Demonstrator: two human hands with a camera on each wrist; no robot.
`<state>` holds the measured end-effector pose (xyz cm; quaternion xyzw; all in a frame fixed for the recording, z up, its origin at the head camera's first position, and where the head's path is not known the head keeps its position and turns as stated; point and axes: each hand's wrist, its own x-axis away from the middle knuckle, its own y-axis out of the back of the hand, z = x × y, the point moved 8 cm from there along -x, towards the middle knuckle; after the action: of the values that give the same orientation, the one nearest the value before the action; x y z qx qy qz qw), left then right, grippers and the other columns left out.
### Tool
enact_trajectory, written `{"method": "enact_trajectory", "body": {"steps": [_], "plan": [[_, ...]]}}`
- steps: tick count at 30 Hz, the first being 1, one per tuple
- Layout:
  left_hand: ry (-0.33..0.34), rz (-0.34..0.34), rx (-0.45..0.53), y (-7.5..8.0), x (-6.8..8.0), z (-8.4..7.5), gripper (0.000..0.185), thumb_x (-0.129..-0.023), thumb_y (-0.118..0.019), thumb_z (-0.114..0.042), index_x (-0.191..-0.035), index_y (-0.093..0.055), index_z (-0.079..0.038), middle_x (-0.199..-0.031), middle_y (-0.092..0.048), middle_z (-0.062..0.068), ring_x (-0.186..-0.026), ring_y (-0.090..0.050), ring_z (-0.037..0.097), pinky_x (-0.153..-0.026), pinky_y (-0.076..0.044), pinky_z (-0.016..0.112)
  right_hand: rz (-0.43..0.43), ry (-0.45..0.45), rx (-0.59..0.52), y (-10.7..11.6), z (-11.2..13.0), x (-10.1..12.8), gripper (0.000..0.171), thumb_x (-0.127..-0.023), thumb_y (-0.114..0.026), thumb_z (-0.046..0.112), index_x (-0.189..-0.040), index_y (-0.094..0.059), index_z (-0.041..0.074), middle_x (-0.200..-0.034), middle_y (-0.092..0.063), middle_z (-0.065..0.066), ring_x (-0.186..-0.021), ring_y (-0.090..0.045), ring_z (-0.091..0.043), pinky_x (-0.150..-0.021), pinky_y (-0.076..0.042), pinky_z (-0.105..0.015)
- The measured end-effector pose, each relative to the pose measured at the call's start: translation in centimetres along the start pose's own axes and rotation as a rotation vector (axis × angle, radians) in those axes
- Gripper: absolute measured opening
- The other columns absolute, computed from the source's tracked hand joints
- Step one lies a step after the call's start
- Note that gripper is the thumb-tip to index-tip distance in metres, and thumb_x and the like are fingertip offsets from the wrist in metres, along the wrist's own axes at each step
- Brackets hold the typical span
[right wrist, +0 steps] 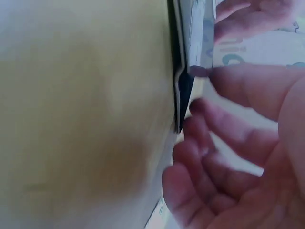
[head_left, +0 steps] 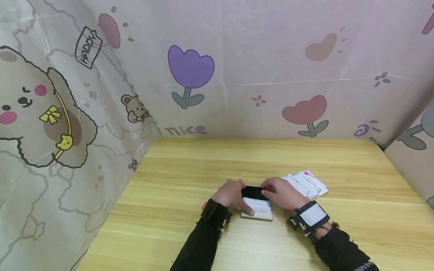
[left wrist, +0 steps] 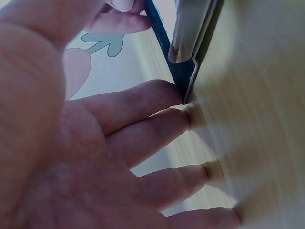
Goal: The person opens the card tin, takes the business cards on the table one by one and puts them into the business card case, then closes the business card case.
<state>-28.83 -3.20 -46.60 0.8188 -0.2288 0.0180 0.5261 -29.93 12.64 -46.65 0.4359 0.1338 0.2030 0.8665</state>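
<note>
Fingers of both hands, left hand (head_left: 231,194) and right hand (head_left: 280,192), are curled on the card case (head_left: 256,206); cards (head_left: 306,183) lie beside it, so loading is judged next.

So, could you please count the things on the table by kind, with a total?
Hands: 2, the left hand and the right hand, both on the case
Metal card case, open, black inside: 1
Stack of floral cards (number of cards in it unclear): 1
Total: 4
</note>
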Motion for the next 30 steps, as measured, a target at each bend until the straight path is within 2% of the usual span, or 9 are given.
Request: {"method": "enact_trajectory", "body": {"steps": [4, 7, 9, 11, 14, 17, 22, 25, 30], "plan": [[0.0, 0.008, 0.019, -0.1, 0.1, 0.0, 0.095, -0.064, -0.099, -0.048, -0.142, -0.062, -0.01, -0.136, -0.062, 0.013, -0.125, -0.053, 0.029, -0.088, -0.055, 0.043, -0.122, -0.073, 0.079, 1.1, -0.8, 0.4, 0.03, -0.094, -0.07, 0.008, -0.122, -0.068, -0.003, -0.116, -0.066, -0.023, -0.11, -0.059, -0.039, -0.096, -0.048, -0.058], [-0.002, 0.008, 0.034, 0.0, 0.2, 0.0, 0.095, -0.064, -0.099, -0.047, -0.143, -0.061, -0.01, -0.14, -0.059, 0.014, -0.129, -0.051, 0.031, -0.09, -0.055, 0.045, -0.206, -0.186, 0.107, 2.1, -1.6, 0.9, 0.055, -0.09, -0.071, 0.009, -0.139, -0.053, -0.008, -0.138, -0.046, -0.039, -0.127, -0.038, -0.056, -0.105, -0.032, -0.068], [-0.001, 0.005, 0.045, 0.1, 0.2, 0.0, 0.094, -0.064, -0.099, -0.046, -0.143, -0.061, -0.01, -0.139, -0.058, 0.015, -0.129, -0.051, 0.031, -0.09, -0.055, 0.045, -0.239, -0.266, 0.121, 2.7, -2.3, 1.2, 0.069, -0.088, -0.071, 0.01, -0.147, -0.042, -0.01, -0.145, -0.032, -0.045, -0.132, -0.026, -0.062, -0.106, -0.024, -0.072], [0.002, 0.003, 0.052, 0.1, 0.3, 0.0, 0.094, -0.065, -0.099, -0.046, -0.143, -0.061, -0.01, -0.139, -0.058, 0.014, -0.129, -0.051, 0.031, -0.09, -0.054, 0.045, -0.243, -0.337, 0.136, 3.0, -2.9, 1.4, 0.074, -0.086, -0.071, 0.011, -0.149, -0.038, -0.011, -0.145, -0.03, -0.047, -0.129, -0.026, -0.064, -0.102, -0.026, -0.074], [0.0, 0.003, 0.052, 0.1, 0.4, 0.0, 0.093, -0.065, -0.099, -0.045, -0.143, -0.061, -0.01, -0.138, -0.059, 0.013, -0.129, -0.051, 0.03, -0.092, -0.054, 0.046, -0.218, -0.373, 0.197, 3.1, -3.2, 1.7, 0.068, -0.084, -0.072, 0.01, -0.141, -0.045, -0.015, -0.134, -0.04, -0.048, -0.117, -0.038, -0.065, -0.092, -0.038, -0.072], [-0.003, 0.001, 0.046, 0.1, 0.5, 0.0, 0.093, -0.065, -0.099, -0.044, -0.143, -0.061, -0.01, -0.137, -0.06, 0.013, -0.128, -0.051, 0.03, -0.093, -0.053, 0.047, -0.208, -0.36, 0.238, 3.2, -3.2, 1.8, 0.059, -0.084, -0.071, 0.006, -0.134, -0.05, -0.018, -0.123, -0.049, -0.047, -0.107, -0.048, -0.063, -0.083, -0.046, -0.068], [0.006, -0.004, 0.037, 0.2, 0.4, 0.0, 0.093, -0.064, -0.1, -0.044, -0.142, -0.062, -0.01, -0.134, -0.061, 0.013, -0.128, -0.051, 0.03, -0.092, -0.053, 0.047, -0.238, -0.321, 0.249, 3.6, -3.2, 1.7, 0.055, -0.082, -0.07, -0.001, -0.131, -0.052, -0.019, -0.116, -0.053, -0.047, -0.1, -0.055, -0.062, -0.079, -0.049, -0.067], [0.001, -0.003, 0.03, 0.2, 0.4, 0.0, 0.093, -0.064, -0.1, -0.045, -0.142, -0.062, -0.01, -0.134, -0.062, 0.012, -0.128, -0.051, 0.031, -0.092, -0.053, 0.047, -0.251, -0.328, 0.245, 3.7, -3.4, 1.6, 0.057, -0.081, -0.073, 0.001, -0.131, -0.053, -0.018, -0.119, -0.052, -0.048, -0.103, -0.052, -0.062, -0.083, -0.047, -0.067], [-0.005, -0.001, 0.024, 0.1, 0.3, 0.0, 0.092, -0.065, -0.099, -0.044, -0.141, -0.063, -0.01, -0.134, -0.062, 0.011, -0.129, -0.051, 0.031, -0.092, -0.054, 0.045, -0.267, -0.381, 0.209, 3.6, -3.8, 1.8, 0.069, -0.079, -0.077, 0.009, -0.137, -0.048, -0.016, -0.129, -0.042, -0.05, -0.119, -0.035, -0.066, -0.095, -0.035, -0.074]]}}
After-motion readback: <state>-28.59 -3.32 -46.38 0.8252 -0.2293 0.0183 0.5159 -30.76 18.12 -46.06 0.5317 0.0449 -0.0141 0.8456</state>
